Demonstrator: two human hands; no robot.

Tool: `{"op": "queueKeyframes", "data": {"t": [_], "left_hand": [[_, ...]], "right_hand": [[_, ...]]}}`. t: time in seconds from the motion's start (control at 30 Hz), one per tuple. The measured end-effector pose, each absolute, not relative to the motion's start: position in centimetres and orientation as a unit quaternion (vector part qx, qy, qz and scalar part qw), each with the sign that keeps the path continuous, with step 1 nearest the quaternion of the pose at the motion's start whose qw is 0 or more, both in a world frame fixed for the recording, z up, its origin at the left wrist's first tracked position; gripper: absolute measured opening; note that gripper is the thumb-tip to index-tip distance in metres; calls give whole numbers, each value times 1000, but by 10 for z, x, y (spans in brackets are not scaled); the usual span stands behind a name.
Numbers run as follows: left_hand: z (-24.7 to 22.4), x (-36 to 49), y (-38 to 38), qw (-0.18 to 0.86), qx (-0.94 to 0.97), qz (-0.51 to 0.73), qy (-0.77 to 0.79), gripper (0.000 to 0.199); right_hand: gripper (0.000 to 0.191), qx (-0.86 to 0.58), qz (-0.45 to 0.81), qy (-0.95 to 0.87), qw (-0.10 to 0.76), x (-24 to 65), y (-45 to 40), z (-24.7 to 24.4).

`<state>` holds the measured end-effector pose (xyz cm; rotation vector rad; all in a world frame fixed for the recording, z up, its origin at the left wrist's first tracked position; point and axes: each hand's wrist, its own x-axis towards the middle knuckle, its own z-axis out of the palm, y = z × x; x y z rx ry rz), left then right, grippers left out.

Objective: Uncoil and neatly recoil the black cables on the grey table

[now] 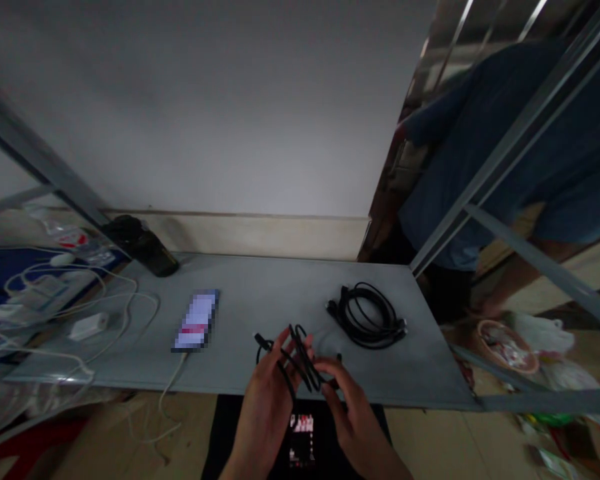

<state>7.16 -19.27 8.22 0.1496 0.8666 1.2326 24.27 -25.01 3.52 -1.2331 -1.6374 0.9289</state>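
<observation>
My left hand [267,407] and my right hand [350,420] are raised just over the front edge of the grey table [280,287]. Between them is a looped black cable [303,360], with its strands running through the fingers of both hands. A second black cable [367,317] lies coiled on the table beyond my right hand. To the left of my hands, a phone [196,320] lies on the table with its screen lit and blurred, a white cord [173,393] trailing from its near end.
White cords, a white charger [89,327] and a white power strip [35,300] lie at the left. A dark bottle [143,245] lies at the table's back left corner. Beyond a metal frame [520,147] at the right stands a person in a blue shirt [480,153].
</observation>
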Motion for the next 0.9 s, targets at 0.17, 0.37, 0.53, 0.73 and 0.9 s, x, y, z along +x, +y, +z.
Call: {"op": "queueKeyframes", "data": {"t": [0.17,0.37,0.53,0.73,0.9], "left_hand": [[100,73,-189,746,-38,541,386,31],[105,54,-188,802,-79,548,226,38],[87,25,-193,830,-99,503,218,36],[51,-5,-185,848,57,431,304,33],[19,-16,-170,687,256,461,501,65]], "right_hand": [[34,-499,407,-673,364,231,-253,38],[30,-413,358,-772,325,220,-241,53],[40,-389,268,-830,298,211,-235,28],[24,-367,130,-901,193,206,-227,-6],[33,-414,113,-881,196,211,-207,-18]]}}
